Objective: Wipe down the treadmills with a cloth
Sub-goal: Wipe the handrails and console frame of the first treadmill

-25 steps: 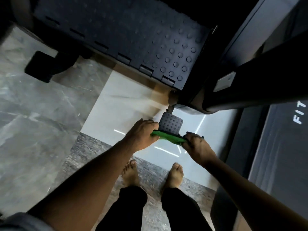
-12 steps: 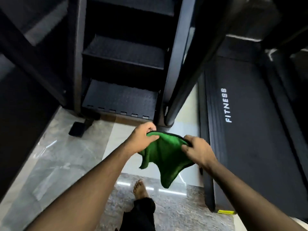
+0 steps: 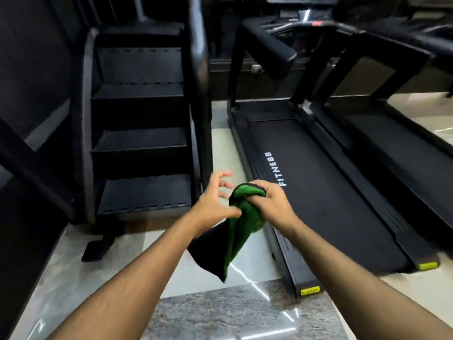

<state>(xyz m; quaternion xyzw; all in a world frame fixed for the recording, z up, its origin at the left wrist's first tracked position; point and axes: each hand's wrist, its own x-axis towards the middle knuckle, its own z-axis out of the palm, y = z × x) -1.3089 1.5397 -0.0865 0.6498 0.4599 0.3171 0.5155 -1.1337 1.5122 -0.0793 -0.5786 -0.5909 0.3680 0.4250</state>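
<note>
A green cloth (image 3: 246,217) hangs bunched in front of me, its dark underside drooping toward the floor. My right hand (image 3: 273,204) grips the cloth's top edge in curled fingers. To its left, my left hand (image 3: 214,204) has its fingers spread and lifted off the cloth, with only the thumb near the fabric. Both hands hover over the near left edge of a black treadmill (image 3: 323,197) whose belt reads FITNESS. A second treadmill (image 3: 404,158) lies beside it on the right.
A black stair-climber machine (image 3: 142,143) with ribbed steps stands at the left, its upright post (image 3: 198,69) close to the treadmill. Glossy light floor tiles (image 3: 186,273) run between the machines. The treadmill handrail (image 3: 272,50) reaches toward me at the back.
My view has risen from the floor to the machines. The cloth was stretched between both hands; now my right hand bunches it and my left fingers have come off it.
</note>
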